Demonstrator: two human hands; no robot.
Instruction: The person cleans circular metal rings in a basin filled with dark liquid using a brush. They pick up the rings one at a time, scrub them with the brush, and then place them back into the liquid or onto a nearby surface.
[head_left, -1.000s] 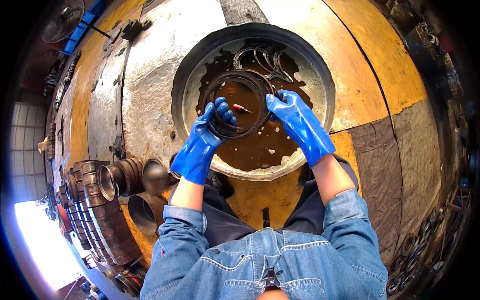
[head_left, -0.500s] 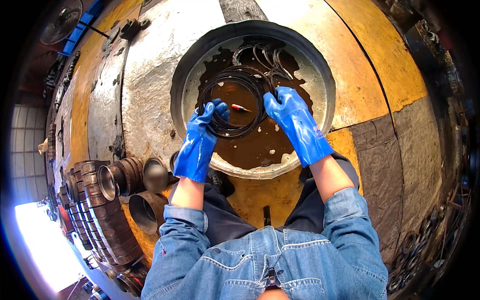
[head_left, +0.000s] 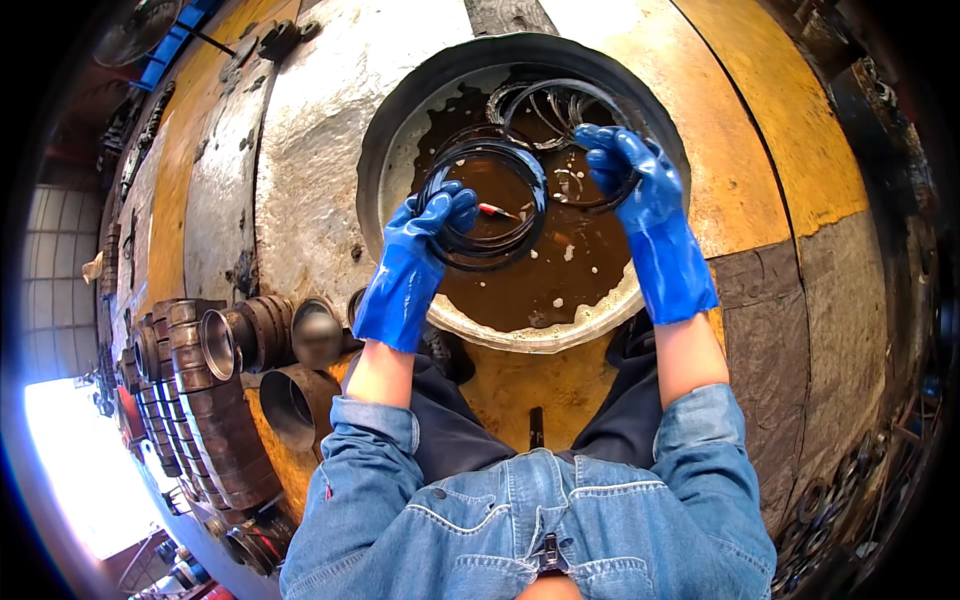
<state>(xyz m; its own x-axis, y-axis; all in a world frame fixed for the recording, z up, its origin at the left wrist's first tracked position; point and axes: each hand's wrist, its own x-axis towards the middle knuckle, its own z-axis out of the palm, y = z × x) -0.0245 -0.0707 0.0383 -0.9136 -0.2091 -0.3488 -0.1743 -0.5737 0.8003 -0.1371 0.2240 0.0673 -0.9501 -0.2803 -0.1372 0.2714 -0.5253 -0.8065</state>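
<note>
Both my hands wear long blue rubber gloves above a round tub (head_left: 374, 160) of brown, foamy liquid. My left hand (head_left: 430, 222) is closed around one side of a bundle of thin black rings (head_left: 541, 205), which hangs over the liquid. Gripped in my right hand (head_left: 640, 175) is a single thin dark ring (head_left: 600, 207), raised at the tub's right side. Several more wet rings (head_left: 548, 146) lie at the far side of the tub, partly under the liquid. Seen through the bundle, a small red-and-white object (head_left: 497, 211) is in the liquid.
Stacked brown metal cylinders (head_left: 225, 425) and an open metal sleeve (head_left: 297, 405) stand at the left. Worn metal and yellow plates (head_left: 310, 130) cover the floor. A fan (head_left: 135, 30) is at the far left, and piled metal parts (head_left: 830, 510) line the right edge.
My right hand has moved right and slightly up, drawing a ring away from the others. My left hand still holds the bundle, which has shifted slightly to the right in view.
</note>
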